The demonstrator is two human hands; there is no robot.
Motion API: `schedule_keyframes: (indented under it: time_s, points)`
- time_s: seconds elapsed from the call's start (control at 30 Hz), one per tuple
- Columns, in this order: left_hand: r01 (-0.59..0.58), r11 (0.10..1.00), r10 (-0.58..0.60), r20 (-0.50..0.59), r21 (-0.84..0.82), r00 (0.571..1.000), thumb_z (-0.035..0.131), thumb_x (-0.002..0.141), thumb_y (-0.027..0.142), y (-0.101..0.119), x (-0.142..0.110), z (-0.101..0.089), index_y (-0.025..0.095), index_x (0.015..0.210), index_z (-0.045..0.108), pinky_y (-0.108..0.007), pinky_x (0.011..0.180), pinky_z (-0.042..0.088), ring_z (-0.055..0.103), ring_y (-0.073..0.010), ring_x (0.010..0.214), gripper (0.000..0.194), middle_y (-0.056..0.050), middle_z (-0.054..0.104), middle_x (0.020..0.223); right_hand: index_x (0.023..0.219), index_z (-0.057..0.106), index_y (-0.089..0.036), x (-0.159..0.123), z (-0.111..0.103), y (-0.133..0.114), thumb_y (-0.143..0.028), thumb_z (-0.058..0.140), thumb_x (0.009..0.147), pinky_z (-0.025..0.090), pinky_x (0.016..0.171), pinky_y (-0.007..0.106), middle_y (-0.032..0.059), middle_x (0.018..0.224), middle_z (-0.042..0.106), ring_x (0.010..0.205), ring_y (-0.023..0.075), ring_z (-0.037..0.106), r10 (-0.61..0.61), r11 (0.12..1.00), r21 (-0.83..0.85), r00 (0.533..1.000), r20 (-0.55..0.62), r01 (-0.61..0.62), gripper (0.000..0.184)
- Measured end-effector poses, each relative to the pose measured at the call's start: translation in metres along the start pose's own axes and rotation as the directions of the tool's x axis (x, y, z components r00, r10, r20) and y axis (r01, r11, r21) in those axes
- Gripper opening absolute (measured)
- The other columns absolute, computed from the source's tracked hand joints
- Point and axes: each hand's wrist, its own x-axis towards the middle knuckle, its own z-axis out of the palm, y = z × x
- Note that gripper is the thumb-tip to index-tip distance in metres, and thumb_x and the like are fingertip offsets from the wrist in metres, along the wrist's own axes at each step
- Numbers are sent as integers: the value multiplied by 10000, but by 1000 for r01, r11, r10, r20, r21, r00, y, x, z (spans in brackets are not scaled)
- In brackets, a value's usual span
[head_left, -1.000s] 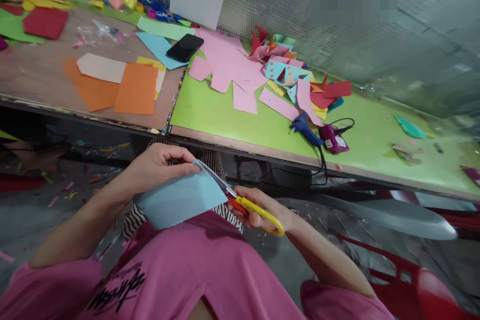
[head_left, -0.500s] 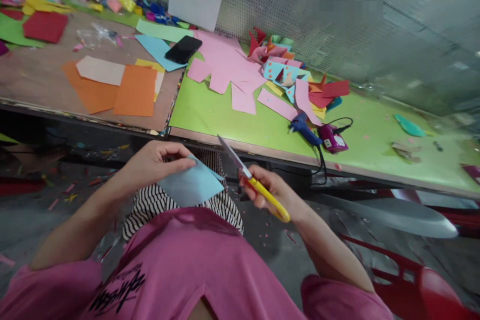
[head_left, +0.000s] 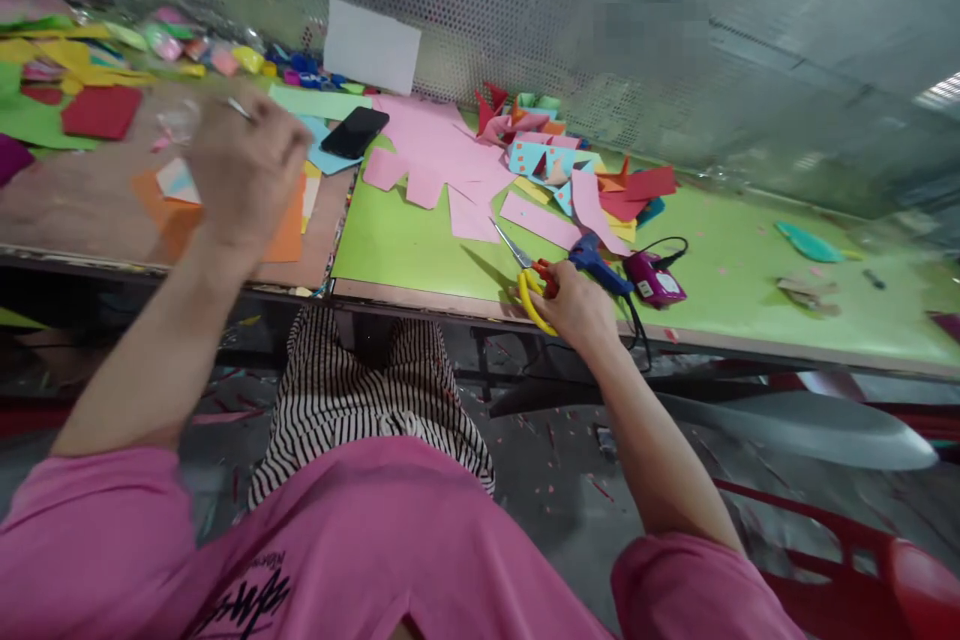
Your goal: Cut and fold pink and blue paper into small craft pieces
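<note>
My left hand is raised over the brown table at the left, above the orange sheets. It is blurred, its fingers are curled, and a thin pale sliver sticks out above the knuckles; I cannot make out what it is. My right hand rests at the front edge of the green sheet and grips the yellow-handled scissors. Their blades point up and left over the green sheet. The light-blue paper does not show as a flat piece anywhere.
A blue glue gun and a purple one lie just right of my right hand, with their cords. Pink paper cut-outs, a black phone and coloured scraps cover the back. A perforated metal wall stands behind; a red chair is at the lower right.
My left hand has swung up from my lap to over the left table, and the blue paper is out of sight. My right hand carried the scissors forward onto the green sheet's edge.
</note>
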Motion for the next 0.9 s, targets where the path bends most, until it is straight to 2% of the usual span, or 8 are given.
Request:
schedule_keyframes:
  time_s: [0.1, 0.23, 0.4, 0.53, 0.67, 0.73, 0.8, 0.9]
  points:
    - [-173, 973, 144, 184, 156, 972, 412, 1049, 405, 1, -16, 43, 169, 1107, 721, -270, 746, 362, 570, -213, 1087, 393, -86, 670, 1184, 1173, 641, -140, 5, 1, 4, -558, 594, 913, 439, 622, 336, 186, 961, 768, 853, 340, 732, 9, 1000, -30, 999, 47, -7, 495]
    - [-200, 965, 151, 265, 171, 952, 531, 981, 319, -19, -22, 75, 164, 1036, 772, -327, 663, 355, 651, -287, 1016, 292, -132, 750, 1089, 1198, 642, -108, 16, 0, 17, -488, 585, 920, 464, 655, 338, 195, 1011, 761, 891, 330, 725, -86, 996, 9, 994, 73, 86, 474]
    - [-212, 973, 181, 276, 89, 944, 539, 956, 347, -34, -23, 74, 234, 1040, 799, -343, 705, 411, 675, -308, 1038, 296, -103, 780, 1113, 1225, 642, -94, 35, 7, 29, -411, 588, 896, 499, 722, 366, 181, 1009, 744, 896, 309, 697, -187, 981, 63, 981, 46, 184, 460]
    - [-174, 983, 156, 245, 54, 957, 561, 921, 325, -34, -25, 73, 230, 970, 797, -327, 730, 430, 672, -282, 992, 259, -99, 777, 1060, 1155, 689, -81, 41, 8, 33, -410, 601, 887, 503, 880, 476, 215, 1035, 707, 1010, 357, 652, -244, 970, 18, 969, 23, 244, 434]
    - [-55, 984, 84, 174, -166, 981, 640, 835, 333, -21, -29, 66, 215, 825, 750, -293, 689, 427, 636, -219, 814, 161, -68, 733, 858, 1129, 711, -121, 26, 1, 19, -398, 598, 899, 492, 915, 504, 209, 1097, 688, 1026, 340, 630, -239, 957, 118, 950, -199, 265, 377]
    - [82, 913, 13, 230, -400, 973, 691, 786, 378, -8, -36, 62, 207, 800, 719, -270, 609, 406, 570, -167, 666, 174, -30, 680, 734, 1148, 711, -147, 13, -6, -2, -395, 591, 923, 513, 838, 409, 154, 1080, 701, 916, 251, 650, -244, 874, 371, 944, -222, 313, 355]
    - [247, 751, -45, 325, -612, 945, 718, 755, 422, 9, -47, 61, 200, 806, 698, -246, 526, 366, 483, -123, 563, 229, 2, 633, 667, 1092, 726, -158, 1, -11, -29, -456, 612, 929, 503, 750, 329, 93, 990, 716, 795, 175, 630, -303, 684, 654, 942, -146, 322, 358]
    - [357, 512, -52, 387, -781, 921, 757, 720, 417, 32, -70, 66, 199, 752, 670, -217, 493, 355, 445, -88, 529, 237, 24, 598, 636, 1051, 731, -172, -11, -14, -71, -529, 627, 925, 452, 661, 264, 33, 884, 692, 733, 120, 569, -373, 413, 871, 922, -103, 265, 392]
